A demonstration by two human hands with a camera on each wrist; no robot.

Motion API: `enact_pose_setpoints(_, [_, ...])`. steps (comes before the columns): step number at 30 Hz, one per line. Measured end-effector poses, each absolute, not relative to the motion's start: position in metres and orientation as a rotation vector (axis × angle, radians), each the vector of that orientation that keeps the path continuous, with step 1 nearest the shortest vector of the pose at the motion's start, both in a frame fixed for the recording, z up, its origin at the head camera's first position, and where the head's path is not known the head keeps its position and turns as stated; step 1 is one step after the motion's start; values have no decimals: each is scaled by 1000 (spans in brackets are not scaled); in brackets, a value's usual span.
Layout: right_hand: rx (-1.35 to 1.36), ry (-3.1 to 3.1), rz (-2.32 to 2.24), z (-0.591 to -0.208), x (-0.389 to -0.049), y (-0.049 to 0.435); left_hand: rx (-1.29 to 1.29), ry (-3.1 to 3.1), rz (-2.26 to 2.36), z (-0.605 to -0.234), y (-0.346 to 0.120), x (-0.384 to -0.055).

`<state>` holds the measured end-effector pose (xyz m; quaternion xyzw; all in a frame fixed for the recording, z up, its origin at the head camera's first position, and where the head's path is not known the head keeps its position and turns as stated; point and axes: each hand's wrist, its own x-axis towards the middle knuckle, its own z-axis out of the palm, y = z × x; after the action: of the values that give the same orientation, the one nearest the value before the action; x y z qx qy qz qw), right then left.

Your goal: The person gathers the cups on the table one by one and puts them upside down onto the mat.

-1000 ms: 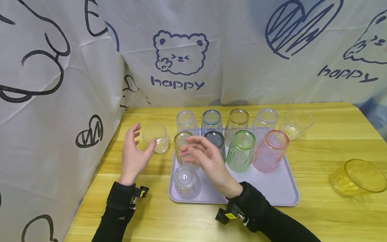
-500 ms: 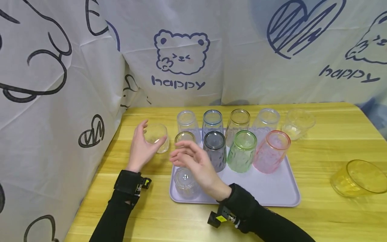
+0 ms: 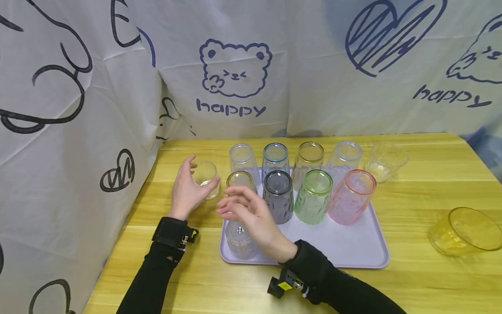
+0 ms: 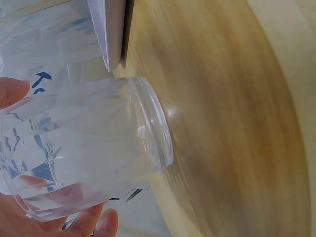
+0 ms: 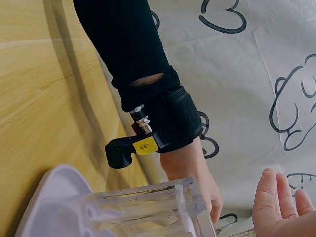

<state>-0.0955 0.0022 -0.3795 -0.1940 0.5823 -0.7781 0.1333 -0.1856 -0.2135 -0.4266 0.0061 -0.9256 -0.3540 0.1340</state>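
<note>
A clear glass (image 3: 206, 176) stands upright on the table to the left of the tray. My left hand (image 3: 189, 188) grips it near the rim, thumb on the near right side and fingers round the far left. In the left wrist view, the base of this glass (image 4: 150, 123) is down at the wood. Relaxed and holding nothing, my right hand (image 3: 256, 222) hovers over the front left of the lilac tray (image 3: 337, 248). Below it a clear ridged glass (image 3: 240, 244) sits upside down in the tray corner, partly covered by the hand.
Upside-down glasses fill the tray's back rows, among them a dark grey one (image 3: 278, 200), a green one (image 3: 313, 198) and a pink one (image 3: 352, 198). Right of the tray are a clear glass (image 3: 386, 161) and a yellow glass (image 3: 462, 231). A printed cloth (image 3: 321, 87) hangs behind.
My left hand has moved right and forward and closed round the clear glass. My right hand has drifted left and slightly down, still holding nothing.
</note>
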Motion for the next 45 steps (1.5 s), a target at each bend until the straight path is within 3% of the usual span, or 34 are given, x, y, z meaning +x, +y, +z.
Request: enact_pose_setpoints(45, [-372, 1594, -2125, -377, -99, -19, 77, -2697, -699, -426, -220, -177])
